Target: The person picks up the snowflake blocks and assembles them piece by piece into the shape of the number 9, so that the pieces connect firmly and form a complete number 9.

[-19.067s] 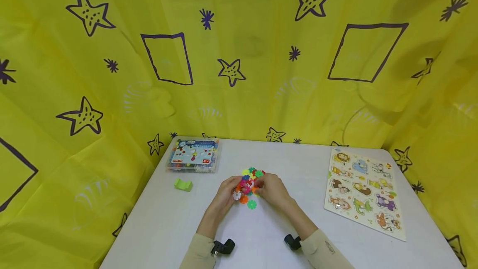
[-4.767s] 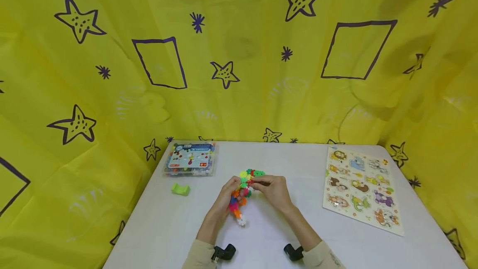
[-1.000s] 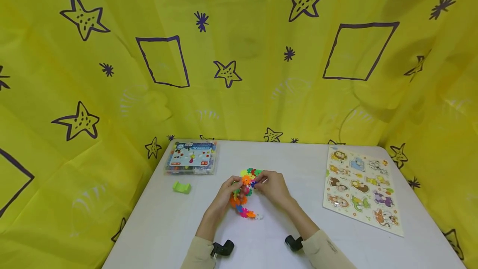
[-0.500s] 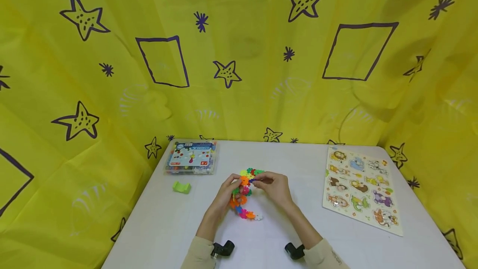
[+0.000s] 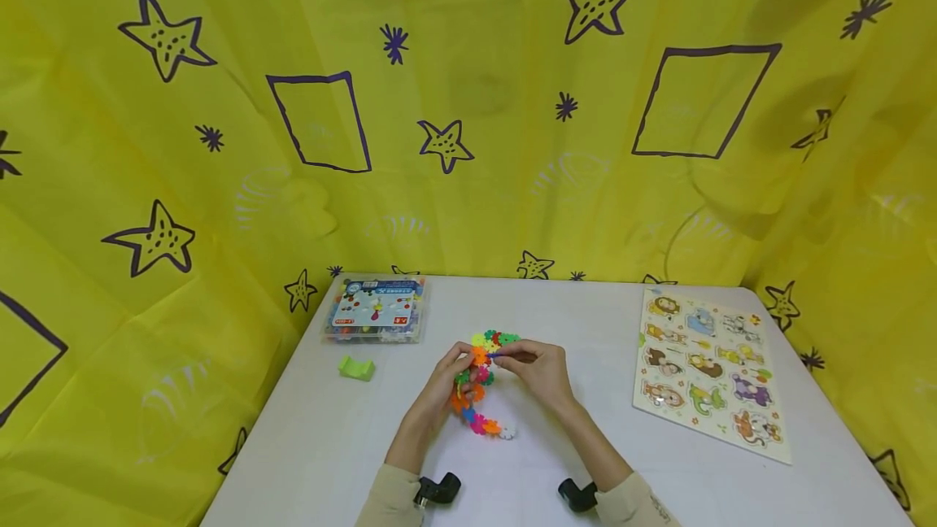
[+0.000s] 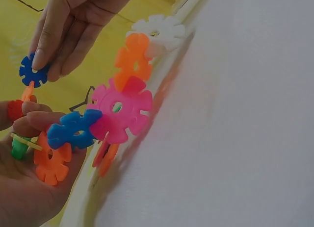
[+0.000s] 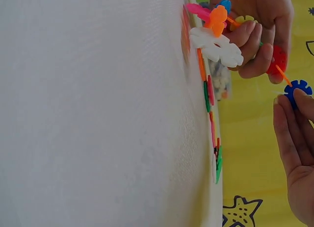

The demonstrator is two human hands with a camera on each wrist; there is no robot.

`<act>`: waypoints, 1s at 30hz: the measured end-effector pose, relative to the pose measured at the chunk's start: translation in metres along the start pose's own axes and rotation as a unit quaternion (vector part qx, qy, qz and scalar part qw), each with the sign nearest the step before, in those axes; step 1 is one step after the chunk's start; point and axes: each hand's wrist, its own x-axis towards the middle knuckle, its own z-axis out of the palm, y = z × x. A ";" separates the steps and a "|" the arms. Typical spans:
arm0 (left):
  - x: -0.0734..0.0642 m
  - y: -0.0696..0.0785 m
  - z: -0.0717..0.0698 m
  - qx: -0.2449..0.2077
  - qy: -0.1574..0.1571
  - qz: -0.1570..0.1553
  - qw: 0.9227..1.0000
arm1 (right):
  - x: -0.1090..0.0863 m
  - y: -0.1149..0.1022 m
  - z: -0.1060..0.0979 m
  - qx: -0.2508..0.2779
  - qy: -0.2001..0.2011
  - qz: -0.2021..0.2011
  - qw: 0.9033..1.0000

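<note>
My left hand [image 5: 442,381] grips a chain of notched plastic flower discs. In the left wrist view it runs from an orange disc [image 6: 56,169] by the palm through a blue disc [image 6: 64,135] and a pink disc [image 6: 132,120] to an orange disc [image 6: 122,65] and a white disc [image 6: 169,38]. The thumb and fingers of my right hand [image 5: 545,372] pinch a dark blue disc [image 7: 299,86]. Its edge meets an orange disc [image 6: 28,93] standing edge-on above a red disc [image 6: 14,109] at my left fingers. My left fingers hide part of the chain.
Loose discs, among them a green disc [image 5: 507,338], lie on the white table [image 5: 586,307] just beyond my hands. A clear lidded box [image 5: 373,332] and a light green block [image 5: 356,368] are to the left. An animal puzzle board [image 5: 706,372] lies to the right.
Since 19 seconds ago, a longer chain has come to hang from my left hand. In the last second, the dark blue disc has turned edge-on and moved left against the orange disc.
</note>
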 end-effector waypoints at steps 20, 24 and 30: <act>0.000 -0.004 0.000 0.018 0.001 0.009 1.000 | 0.005 0.000 -0.001 -0.063 -0.026 0.021 0.997; 0.001 -0.003 0.000 0.028 0.023 0.024 0.999 | 0.010 -0.001 -0.006 -0.153 -0.025 0.053 0.987; 0.001 -0.002 -0.001 0.012 0.036 0.031 0.999 | 0.017 0.001 -0.012 -0.296 -0.049 0.118 0.947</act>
